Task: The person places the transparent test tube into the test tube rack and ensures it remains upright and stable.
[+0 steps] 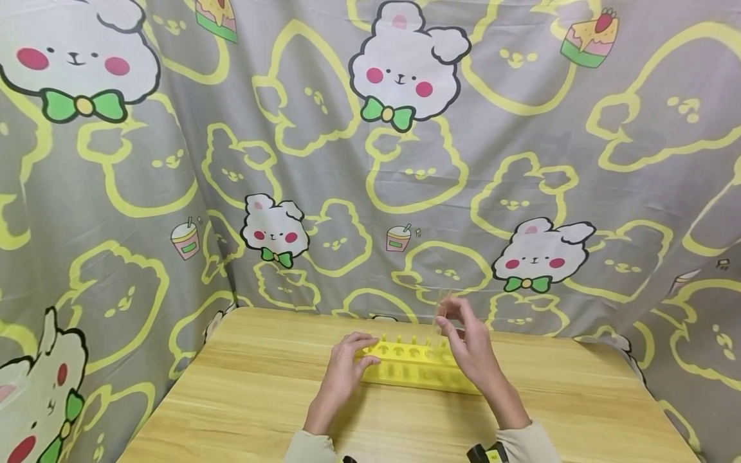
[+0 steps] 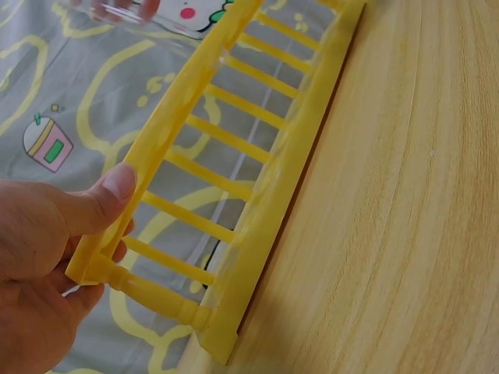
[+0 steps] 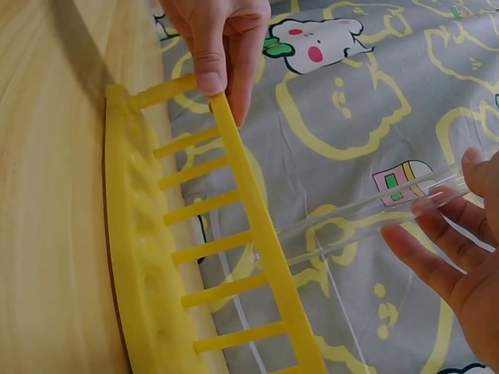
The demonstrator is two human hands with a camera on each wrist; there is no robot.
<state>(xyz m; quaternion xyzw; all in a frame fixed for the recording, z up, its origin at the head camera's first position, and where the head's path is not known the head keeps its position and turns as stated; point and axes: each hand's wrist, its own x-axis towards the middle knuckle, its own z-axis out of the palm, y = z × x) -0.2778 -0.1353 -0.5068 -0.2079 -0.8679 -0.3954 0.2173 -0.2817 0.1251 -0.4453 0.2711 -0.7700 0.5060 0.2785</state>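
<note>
A yellow test tube rack [image 1: 413, 382] stands on the table, with a row of round holes in its top and a row of pegs behind. My left hand [image 1: 346, 360] grips the rack's left end; in the left wrist view the thumb [image 2: 117, 183] presses the front of the top bar and the fingers curl behind it. Between thumb and fingers, my right hand [image 1: 471, 341] pinches a clear glass test tube [image 3: 335, 230] near its upper end. The tube's lower end overlaps the rack's top bar [image 3: 261, 210] in the right wrist view.
The wood-grain table [image 1: 255, 386] extends to both sides and in front of the rack. Behind and beside it hangs a grey curtain [image 1: 324, 173] printed with white rabbits and yellow outlines, close to the table's back edge.
</note>
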